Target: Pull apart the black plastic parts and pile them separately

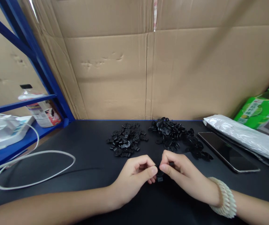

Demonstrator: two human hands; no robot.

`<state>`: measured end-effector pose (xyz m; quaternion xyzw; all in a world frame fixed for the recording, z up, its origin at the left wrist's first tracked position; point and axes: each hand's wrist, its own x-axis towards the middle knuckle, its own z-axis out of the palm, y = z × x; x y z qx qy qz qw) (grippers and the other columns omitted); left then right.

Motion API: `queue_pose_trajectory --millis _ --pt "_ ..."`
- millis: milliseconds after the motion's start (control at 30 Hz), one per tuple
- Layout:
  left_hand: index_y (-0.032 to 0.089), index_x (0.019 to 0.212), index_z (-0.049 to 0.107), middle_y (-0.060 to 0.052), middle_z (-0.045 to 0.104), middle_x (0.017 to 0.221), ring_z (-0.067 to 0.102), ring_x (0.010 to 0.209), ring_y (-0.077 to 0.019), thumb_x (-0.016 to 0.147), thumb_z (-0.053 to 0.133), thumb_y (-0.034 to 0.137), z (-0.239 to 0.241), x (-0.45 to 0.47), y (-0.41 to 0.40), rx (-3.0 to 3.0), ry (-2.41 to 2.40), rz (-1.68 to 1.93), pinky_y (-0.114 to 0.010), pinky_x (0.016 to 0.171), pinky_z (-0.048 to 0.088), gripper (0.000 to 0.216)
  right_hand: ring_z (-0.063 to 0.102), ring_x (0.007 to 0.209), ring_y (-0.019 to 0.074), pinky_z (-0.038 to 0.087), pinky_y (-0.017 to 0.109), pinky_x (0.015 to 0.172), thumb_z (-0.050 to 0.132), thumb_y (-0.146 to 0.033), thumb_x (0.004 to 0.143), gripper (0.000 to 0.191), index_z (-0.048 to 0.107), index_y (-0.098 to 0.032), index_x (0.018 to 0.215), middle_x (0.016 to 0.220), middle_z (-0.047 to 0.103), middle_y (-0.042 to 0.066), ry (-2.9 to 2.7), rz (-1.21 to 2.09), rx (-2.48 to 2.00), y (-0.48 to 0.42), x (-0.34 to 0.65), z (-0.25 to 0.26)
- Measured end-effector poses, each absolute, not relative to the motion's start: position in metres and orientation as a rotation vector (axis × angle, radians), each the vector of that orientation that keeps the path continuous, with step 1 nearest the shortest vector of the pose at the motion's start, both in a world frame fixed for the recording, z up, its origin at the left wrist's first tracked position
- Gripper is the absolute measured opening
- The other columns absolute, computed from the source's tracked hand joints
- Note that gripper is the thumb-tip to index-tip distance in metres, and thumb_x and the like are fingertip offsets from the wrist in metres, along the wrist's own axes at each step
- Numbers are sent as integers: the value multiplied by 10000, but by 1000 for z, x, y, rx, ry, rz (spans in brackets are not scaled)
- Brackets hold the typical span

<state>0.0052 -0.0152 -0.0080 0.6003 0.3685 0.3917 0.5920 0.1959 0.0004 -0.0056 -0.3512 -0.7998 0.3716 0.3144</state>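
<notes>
My left hand (pixel 137 175) and my right hand (pixel 183 172) meet low in the middle of the head view, fingertips close together. Both pinch a small black plastic part (pixel 159 178), mostly covered by the fingers; a short tab of it shows below. Beyond my left hand lies a pile of small black clip-like parts with holes (pixel 127 139). A second heap of black round disc-like parts (pixel 169 131) sits behind my right hand, trailing off to the right. A pale beaded bracelet (pixel 223 197) circles my right wrist.
A phone (pixel 228 151) and a silvery plastic package (pixel 244 134) lie at the right, near a green bottle (pixel 258 109). A white cable (pixel 52 152) loops over the black table at the left, beside a blue shelf (pixel 28 137) holding a bottle (pixel 42 109). Cardboard (pixel 111 78) stands behind.
</notes>
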Motion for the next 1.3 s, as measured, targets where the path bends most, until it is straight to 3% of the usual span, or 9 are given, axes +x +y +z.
queue_pose_trajectory --millis 367,667,833,967,1100,1300 --pt "124 752 644 -8 597 663 558 649 -135 808 652 337 -7 5 -15 1438 887 914 -257 644 461 220 388 549 101 339 219 505 415 -394 963 332 379 -203 694 629 406 -45 -2092 966 -950 -1 193 -8" --pt "130 737 686 -21 625 667 584 636 -140 792 640 278 1 4 -12 1587 993 987 -252 617 489 165 372 551 97 322 218 506 471 -477 927 362 479 -185 713 621 424 -43 -2021 1067 -925 7 195 -5" --pt "136 874 741 -72 702 842 662 771 -176 811 615 215 20 -17 12 1968 1109 1172 -260 686 535 161 404 547 102 343 221 511 429 -482 945 368 539 -174 778 617 456 -32 -1963 1113 -937 9 200 -6" --pt "154 997 700 -53 715 804 641 724 -180 822 590 195 22 -46 48 2361 1417 1204 -299 674 524 211 408 525 105 345 222 491 419 -495 944 384 555 -171 789 596 451 -34 -1934 1153 -940 12 201 -7" --pt "176 1014 681 -80 680 996 569 952 -235 821 556 159 15 -56 59 2529 1406 1260 -415 891 451 230 453 563 118 379 232 521 431 -465 946 357 570 -178 785 626 490 -16 -1896 958 -941 23 215 9" --pt "167 1017 642 -94 671 1000 568 888 -212 854 494 112 3 -20 17 2824 950 989 -355 837 453 228 487 589 140 392 263 546 496 -437 911 283 560 -199 773 663 544 4 -1862 460 -1096 54 259 42"
